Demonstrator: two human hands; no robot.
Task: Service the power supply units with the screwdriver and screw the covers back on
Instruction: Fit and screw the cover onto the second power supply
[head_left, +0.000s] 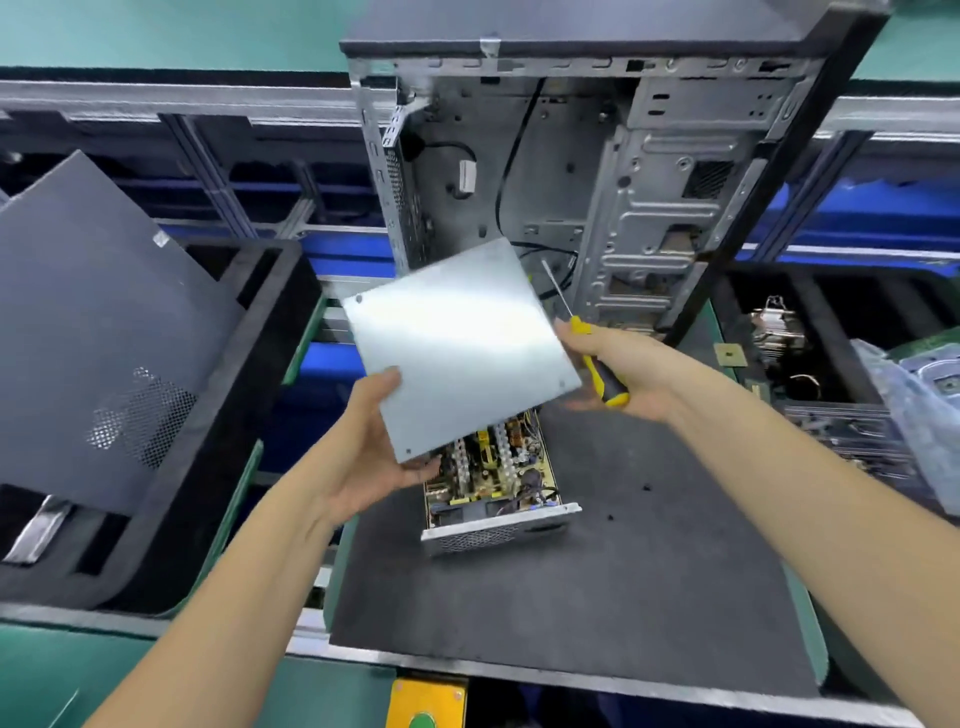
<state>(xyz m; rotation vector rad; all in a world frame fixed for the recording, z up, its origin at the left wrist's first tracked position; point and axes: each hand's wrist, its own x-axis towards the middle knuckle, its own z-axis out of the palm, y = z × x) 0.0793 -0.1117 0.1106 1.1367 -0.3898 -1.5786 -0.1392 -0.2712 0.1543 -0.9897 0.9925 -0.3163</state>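
Note:
A flat silver metal cover (457, 348) hangs tilted above the open power supply unit (493, 483), whose circuit board and coils show below it. My left hand (374, 447) grips the cover's lower left edge, thumb on top and fingers beneath. My right hand (618, 364) holds a yellow and black screwdriver (597, 364) with its shaft pointing up and away, and its fingers touch the cover's right edge. The unit sits on a dark foam mat (623, 571). Two small black screws (645, 488) lie on the mat to the right.
An open computer case (597, 182) stands upright behind the mat. A dark side panel (104, 332) leans on a black foam tray (249, 374) at left. A black bin (737, 332) at right holds a heatsink and parts, with bagged boards (924, 405) beside it.

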